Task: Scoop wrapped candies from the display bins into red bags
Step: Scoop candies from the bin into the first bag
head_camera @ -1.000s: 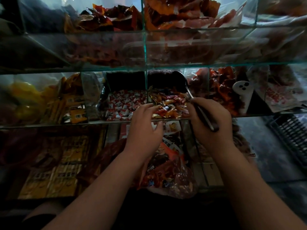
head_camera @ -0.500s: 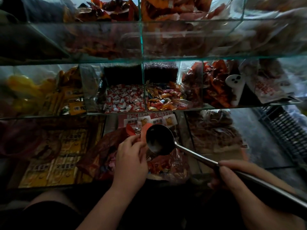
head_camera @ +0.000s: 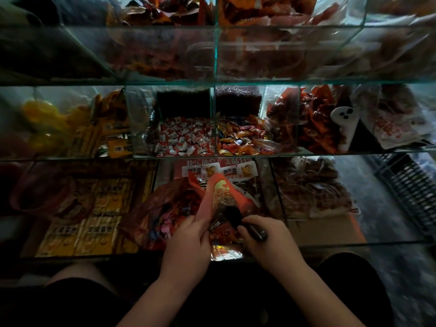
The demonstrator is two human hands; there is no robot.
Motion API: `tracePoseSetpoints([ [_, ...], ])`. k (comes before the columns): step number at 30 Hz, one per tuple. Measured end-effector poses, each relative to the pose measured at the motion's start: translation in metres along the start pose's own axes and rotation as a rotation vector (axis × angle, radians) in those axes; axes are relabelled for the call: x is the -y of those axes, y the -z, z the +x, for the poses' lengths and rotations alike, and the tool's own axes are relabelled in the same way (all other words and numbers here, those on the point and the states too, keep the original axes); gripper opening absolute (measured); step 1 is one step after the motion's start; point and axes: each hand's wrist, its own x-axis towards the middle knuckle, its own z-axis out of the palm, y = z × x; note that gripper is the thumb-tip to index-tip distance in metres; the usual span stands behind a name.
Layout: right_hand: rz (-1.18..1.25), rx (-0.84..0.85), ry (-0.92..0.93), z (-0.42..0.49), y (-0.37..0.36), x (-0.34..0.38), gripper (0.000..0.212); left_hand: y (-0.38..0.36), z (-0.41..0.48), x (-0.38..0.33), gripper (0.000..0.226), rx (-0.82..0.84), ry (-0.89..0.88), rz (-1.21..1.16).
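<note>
My left hand (head_camera: 188, 241) pinches the edge of a red bag (head_camera: 219, 194) and holds its mouth up over the lowest glass bin. My right hand (head_camera: 266, 237) grips the handle of a dark metal scoop (head_camera: 233, 217), whose bowl dips into the bag's mouth. What lies in the bowl is hidden. On the middle shelf, one bin holds red-and-white wrapped candies (head_camera: 186, 140) and the bin beside it holds orange and gold wrapped candies (head_camera: 240, 138). A second red bag (head_camera: 162, 213) with candies in it lies to the left of my left hand.
Glass dividers and shelf edges (head_camera: 214, 119) separate the bins. Yellow packets (head_camera: 94, 213) fill the lower left bin, brown snack packs (head_camera: 309, 192) the lower right. A white scoop (head_camera: 343, 123) stands in a red-packet bin at right. A dark crate (head_camera: 410, 185) sits far right.
Both hands have come down from the candy bin to the red bag. My right hand slid up the handle and the scoop's bowl went into the bag, which my left hand holds up.
</note>
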Motion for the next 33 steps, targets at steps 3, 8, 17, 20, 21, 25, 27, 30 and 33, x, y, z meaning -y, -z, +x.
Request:
tracePoseSetpoints([
  [3,0.056,-0.004,-0.161,0.011,-0.017,-0.003,0.014,-0.002,-0.002,-0.002,0.033,0.024,-0.001,-0.04],
  [8,0.137,-0.038,-0.308,0.018,-0.032,-0.006,0.024,-0.005,-0.007,-0.006,0.046,0.027,0.035,-0.085],
  [17,0.606,-0.145,-0.538,0.01,-0.025,0.002,0.014,-0.003,-0.009,-0.001,0.059,0.024,0.07,-0.105],
  [20,0.562,-0.111,-0.547,0.004,-0.029,0.01,0.018,-0.003,-0.01,-0.005,0.058,0.036,0.061,-0.097],
  [21,0.577,-0.115,-0.551,0.003,-0.029,0.012,0.019,-0.004,-0.011,-0.006,0.059,0.041,0.057,-0.094],
  [25,0.637,-0.175,-0.51,-0.001,-0.018,0.011,0.015,-0.001,-0.01,-0.003,0.06,0.046,0.09,-0.102],
  [27,0.64,-0.211,-0.517,-0.003,-0.008,0.005,0.014,0.001,-0.008,0.0,0.059,0.055,0.103,-0.107],
  [30,0.621,-0.278,-0.524,-0.003,0.005,-0.006,0.024,0.0,-0.009,-0.001,0.059,0.056,0.107,-0.113],
  [33,0.681,-0.354,-0.556,-0.007,0.018,-0.011,0.031,-0.002,-0.008,-0.002,0.06,0.06,0.116,-0.106],
])
